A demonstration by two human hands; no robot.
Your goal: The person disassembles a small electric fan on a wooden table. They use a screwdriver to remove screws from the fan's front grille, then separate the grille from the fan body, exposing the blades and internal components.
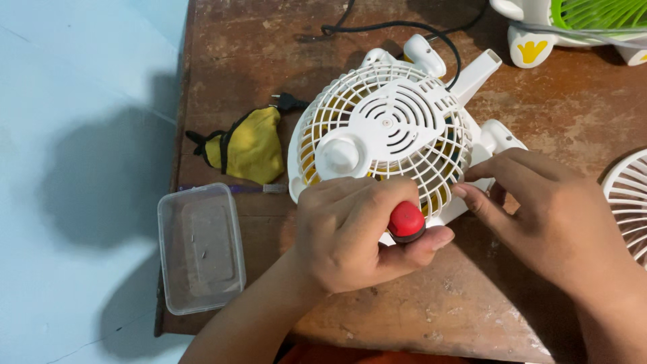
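Note:
A small white desk fan [394,125] lies back-side up on a worn brown wooden table [242,47], its rear grille and yellow blades showing. My left hand [354,232] is closed around the red handle of a screwdriver [406,221] at the fan's near rim; the shaft is hidden under the hand. My right hand [542,216] pinches the fan's right edge with its fingertips, next to one of the fan's white feet.
A clear plastic box [200,248] with a few tiny screws sits at the table's left edge. A yellow pouch [251,145], black plug [286,102] and black cable [391,27] lie behind. Another fan with green blades [593,17] and a loose white grille [630,202] are right.

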